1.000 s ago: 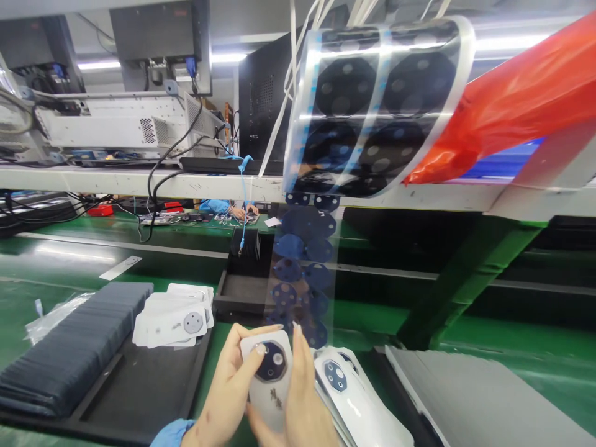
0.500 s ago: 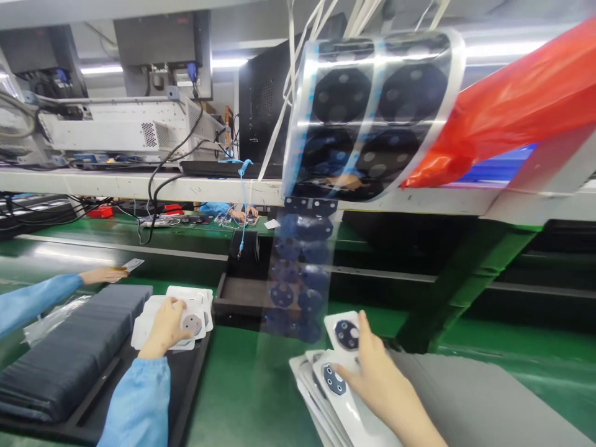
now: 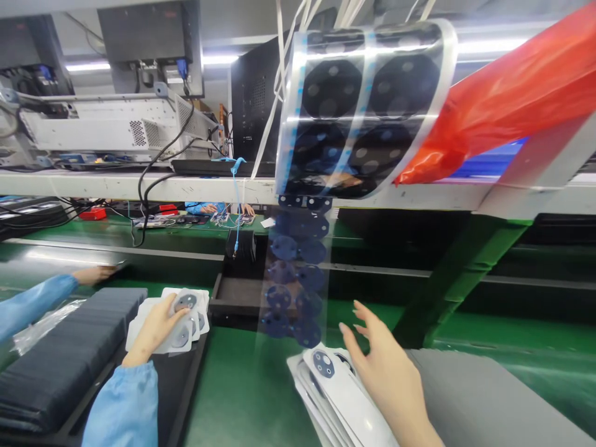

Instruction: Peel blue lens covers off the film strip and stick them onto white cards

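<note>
My left hand (image 3: 156, 326) is over a fanned pile of white phone back covers (image 3: 193, 323) with round camera areas. Its thumb and fingers close on the top cover (image 3: 189, 299), the thumb lying across the camera ring. On the right, my right hand (image 3: 388, 372) hovers with fingers apart and nothing in them, beside another stack of white phone back covers (image 3: 344, 394). The top cover there shows a dark round camera area with several holes.
A black tray (image 3: 189, 385) holds a long row of dark sleeves (image 3: 74, 347). A co-worker's hand (image 3: 95, 274) reaches in at left. A clear film strip with dark round stickers (image 3: 298, 273) hangs from a roll (image 3: 363, 112). A grey sheet (image 3: 484, 397) lies right.
My right hand has let go of a cover, now low on the right stack, and its fingers have spread. My left hand has closed on a cover. The co-worker's hand has moved slightly left.
</note>
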A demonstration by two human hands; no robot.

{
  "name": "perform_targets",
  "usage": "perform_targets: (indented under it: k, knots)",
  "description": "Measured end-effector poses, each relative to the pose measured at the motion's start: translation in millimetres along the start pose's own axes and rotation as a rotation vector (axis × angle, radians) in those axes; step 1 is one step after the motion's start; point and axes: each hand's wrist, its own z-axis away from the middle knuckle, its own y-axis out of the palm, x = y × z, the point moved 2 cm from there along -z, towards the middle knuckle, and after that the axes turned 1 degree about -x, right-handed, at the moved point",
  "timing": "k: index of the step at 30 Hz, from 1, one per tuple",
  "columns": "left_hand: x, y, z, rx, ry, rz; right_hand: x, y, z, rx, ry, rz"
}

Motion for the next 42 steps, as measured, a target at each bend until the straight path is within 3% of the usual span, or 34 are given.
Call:
perform_targets:
  k: [2,4,8,11,14,17,22,24,27,31,34,38,42]
  knots:
    - [-16,4.5,10,0.03,-0.004,0.183,14,-10,11,-0.279,-0.081,-0.27]
    - [-32,18.4,21,0.123,-0.007,0.396,30,-10,23,-0.392,-0.281,-0.432]
    - [-59,64.5,39,0.335,-0.001,0.793,54,10,33,-0.347,-0.631,-0.376]
    - [-73,98.5,52,0.524,-0.016,0.968,63,27,27,-0.331,-0.782,-0.222]
    - [-81,118.3,69,0.631,-0.04,1.037,67,38,22,-0.284,-0.868,-0.123]
    - [-87,119.8,85,0.648,-0.038,1.039,70,37,23,-0.292,-0.922,-0.11]
    - [-100,100.2,101,0.655,0.04,0.959,71,28,32,-0.416,-0.998,-0.229]
    - [-102,98.2,100,0.617,0.094,0.847,68,38,33,-0.443,-0.982,-0.305]
    - [-96,110.4,88,0.554,0.108,0.749,63,65,29,-0.45,-0.923,-0.356]
    - [-74,135.4,68,0.653,0.039,0.775,60,96,26,-0.398,-0.863,-0.327]
    - [-60,141.3,58,0.76,0.016,0.757,59,106,29,-0.303,-0.857,-0.311]
    - [-56,130.8,55,0.855,0.012,0.72,55,106,29,-0.195,-0.845,-0.312]
    - [-66,108.7,59,0.876,0.069,0.688,53,93,26,-0.201,-0.836,-0.322]
